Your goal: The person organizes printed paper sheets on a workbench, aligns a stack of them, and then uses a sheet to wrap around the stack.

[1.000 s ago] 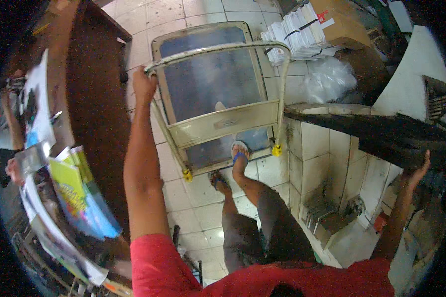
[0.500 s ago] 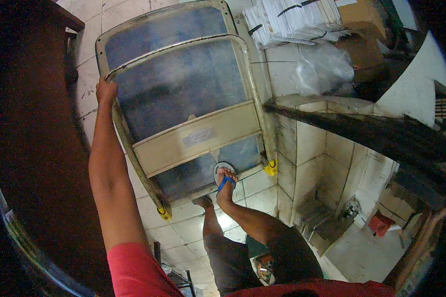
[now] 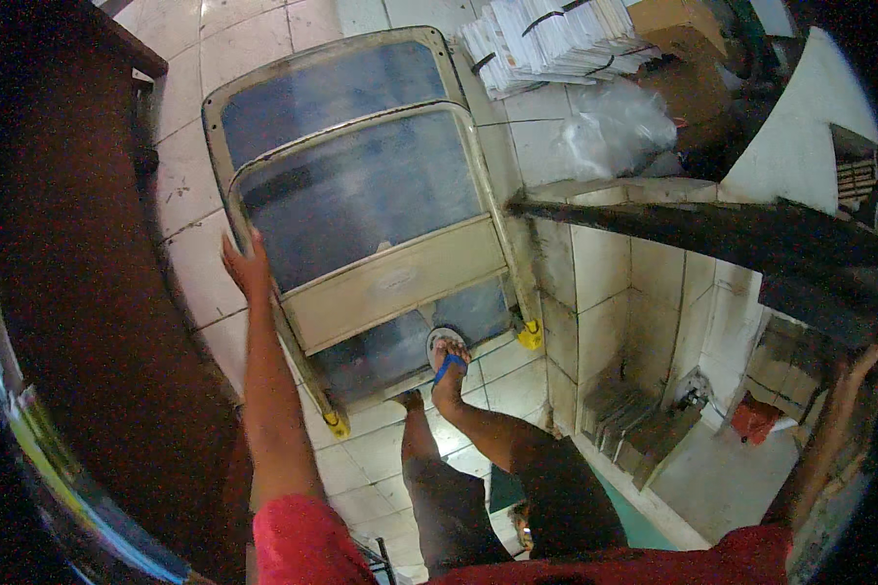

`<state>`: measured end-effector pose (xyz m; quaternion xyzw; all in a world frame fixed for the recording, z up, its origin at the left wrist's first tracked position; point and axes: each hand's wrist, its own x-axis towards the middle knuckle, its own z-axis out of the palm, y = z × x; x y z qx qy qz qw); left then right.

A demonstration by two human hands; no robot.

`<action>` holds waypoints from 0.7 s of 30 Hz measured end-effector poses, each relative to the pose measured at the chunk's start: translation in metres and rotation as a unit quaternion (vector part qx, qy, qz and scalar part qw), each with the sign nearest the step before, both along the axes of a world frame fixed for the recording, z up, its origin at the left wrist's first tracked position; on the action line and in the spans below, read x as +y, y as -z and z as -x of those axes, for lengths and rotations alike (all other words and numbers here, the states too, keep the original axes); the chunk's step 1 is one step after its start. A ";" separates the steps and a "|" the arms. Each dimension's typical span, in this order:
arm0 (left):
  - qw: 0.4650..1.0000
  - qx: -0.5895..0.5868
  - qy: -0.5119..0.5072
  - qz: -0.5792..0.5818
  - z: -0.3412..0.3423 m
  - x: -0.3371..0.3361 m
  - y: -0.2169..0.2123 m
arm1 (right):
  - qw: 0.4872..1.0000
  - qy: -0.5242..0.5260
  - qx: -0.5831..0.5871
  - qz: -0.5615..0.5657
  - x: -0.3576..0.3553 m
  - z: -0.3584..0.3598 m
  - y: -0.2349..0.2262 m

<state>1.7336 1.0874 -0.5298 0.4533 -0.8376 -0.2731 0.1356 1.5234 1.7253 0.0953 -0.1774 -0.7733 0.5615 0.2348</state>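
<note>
A platform trolley [image 3: 356, 161] with a blue-grey deck and beige rim stands on the tiled floor. Its tubular push handle [image 3: 351, 119] with a beige cross panel [image 3: 395, 283] rises over the deck, and yellow pieces [image 3: 529, 334] cap the handle's lower ends. My left hand [image 3: 249, 265] is open beside the handle's left tube, fingers apart and holding nothing. At the far right, my right hand [image 3: 858, 365] is raised by the end of a dark ledge [image 3: 741, 234]; its fingers are too dim to make out. My foot [image 3: 447, 359] in a blue-strapped flip-flop rests on the trolley's near edge.
Strapped stacks of white paper [image 3: 551, 44], a clear plastic bag [image 3: 615, 132] and a cardboard box [image 3: 678, 29] lie beyond the trolley at right. A dark brown surface [image 3: 78, 292] runs along the left. Below the ledge are flat stacked sheets [image 3: 619, 414] and a red item [image 3: 754, 419].
My left hand has let go of the trolley handle and come back toward me. My right hand has come into view at the far right. My foot stays on the trolley.
</note>
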 end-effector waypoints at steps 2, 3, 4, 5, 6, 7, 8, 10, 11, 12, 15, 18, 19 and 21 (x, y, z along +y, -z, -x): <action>0.976 0.098 -0.123 -0.150 -0.094 0.050 0.021 | 0.998 0.014 0.060 -0.035 -0.013 0.010 -0.033; 0.966 0.037 -0.171 -0.188 -0.156 0.072 0.034 | 0.997 0.025 0.059 -0.036 -0.014 -0.001 -0.021; 0.883 0.133 -0.305 -0.330 -0.175 0.111 -0.017 | 0.998 0.031 0.043 -0.040 -0.025 -0.016 -0.007; 0.912 -0.038 -0.299 -0.279 -0.251 0.113 0.017 | 0.999 0.030 0.009 -0.045 -0.010 -0.038 0.023; 0.875 -0.014 -0.345 -0.340 -0.273 0.138 -0.006 | 0.998 0.023 -0.032 -0.059 -0.004 -0.071 0.071; 0.850 -0.053 -0.338 -0.401 -0.324 0.144 0.000 | 0.994 0.007 -0.087 -0.071 -0.006 -0.091 0.110; 0.820 -0.089 -0.329 -0.459 -0.375 0.151 0.006 | 0.986 -0.013 -0.143 -0.079 -0.008 -0.106 0.153; 0.793 -0.086 -0.344 -0.496 -0.390 0.169 -0.006 | 0.960 -0.049 -0.264 -0.081 -0.003 -0.135 0.249; 0.783 -0.102 -0.356 -0.500 -0.367 0.171 -0.036 | 0.941 -0.066 -0.320 -0.084 0.005 -0.144 0.299; 0.771 -0.122 -0.369 -0.504 -0.344 0.169 -0.059 | 0.919 -0.083 -0.376 -0.087 0.013 -0.150 0.348; 0.793 -0.037 -0.310 -0.522 -0.339 0.152 -0.028 | 0.836 -0.127 -0.532 -0.054 0.037 -0.150 0.484; 0.685 0.105 -0.240 -0.680 -0.296 0.143 0.000 | 0.719 -0.229 -0.653 0.067 0.065 -0.132 0.589; 0.667 0.125 -0.239 -0.695 -0.294 0.141 0.000 | 0.709 -0.260 -0.650 0.082 0.055 -0.128 0.613; 0.653 0.136 -0.240 -0.705 -0.298 0.140 0.005 | 0.692 -0.314 -0.640 0.115 0.042 -0.131 0.658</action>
